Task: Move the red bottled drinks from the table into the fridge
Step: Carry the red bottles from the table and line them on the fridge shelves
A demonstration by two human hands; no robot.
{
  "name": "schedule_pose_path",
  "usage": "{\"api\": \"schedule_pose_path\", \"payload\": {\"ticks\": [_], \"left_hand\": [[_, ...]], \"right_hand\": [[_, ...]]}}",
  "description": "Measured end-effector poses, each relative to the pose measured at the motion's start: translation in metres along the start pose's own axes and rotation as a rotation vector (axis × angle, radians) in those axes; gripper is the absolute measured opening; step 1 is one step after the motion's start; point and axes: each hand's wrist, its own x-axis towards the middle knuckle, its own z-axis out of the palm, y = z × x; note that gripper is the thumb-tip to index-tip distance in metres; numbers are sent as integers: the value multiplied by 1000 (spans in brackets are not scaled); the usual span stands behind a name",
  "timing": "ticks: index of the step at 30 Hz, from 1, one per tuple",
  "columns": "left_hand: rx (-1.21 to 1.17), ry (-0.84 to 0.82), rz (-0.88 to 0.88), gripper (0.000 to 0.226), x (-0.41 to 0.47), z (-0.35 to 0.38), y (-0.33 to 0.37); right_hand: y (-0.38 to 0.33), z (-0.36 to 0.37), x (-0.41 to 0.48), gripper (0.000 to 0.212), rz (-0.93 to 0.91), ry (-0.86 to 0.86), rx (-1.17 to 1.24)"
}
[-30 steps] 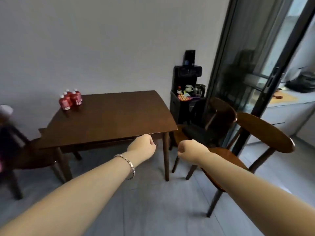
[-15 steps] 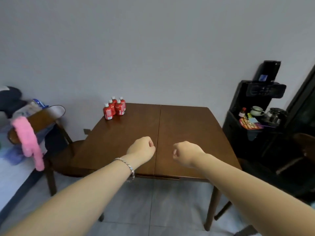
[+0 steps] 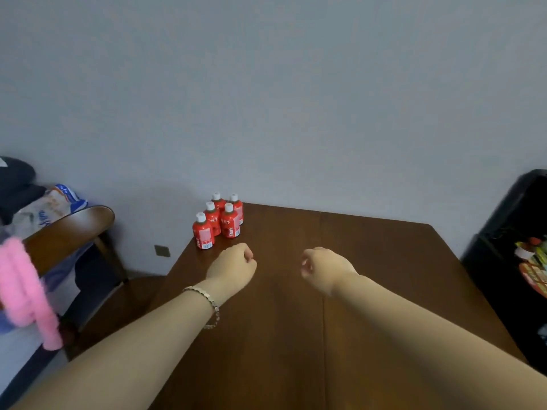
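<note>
Several red bottled drinks (image 3: 218, 221) with white caps stand upright in a tight cluster at the far left corner of the dark wooden table (image 3: 370, 261). My left hand (image 3: 232, 266), a bracelet on its wrist, hovers as a closed fist just in front of and to the right of the bottles, not touching them. My right hand (image 3: 321, 267) is also a closed fist, over the middle of the table. Both hands hold nothing. No fridge is in view.
A wooden chair (image 3: 74, 226) stands left of the table with a pink fluffy item (image 3: 23, 291) hanging on it and bags behind. A black cabinet (image 3: 509, 247) with small items sits at the right. A grey wall runs behind the table.
The view has moved closer to the table and turned left; the bottles are now larger and nearer my left hand. Both fists have stayed closed.
</note>
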Motion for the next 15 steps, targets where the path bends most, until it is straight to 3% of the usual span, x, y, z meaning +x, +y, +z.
{"api": "schedule_pose_path", "payload": {"ticks": [6,10,15], "left_hand": [[-44,37,-15,38,137,-12,-73],[-79,115,-85,71,218,-14,-125],[-186,-39,-239,106,289,-3,-182]], "right_hand": [[-46,31,136,42,52,-53,167],[-71,64,226,51,136,-94,353],[-84,97,310,72,192,-157,509]]}}
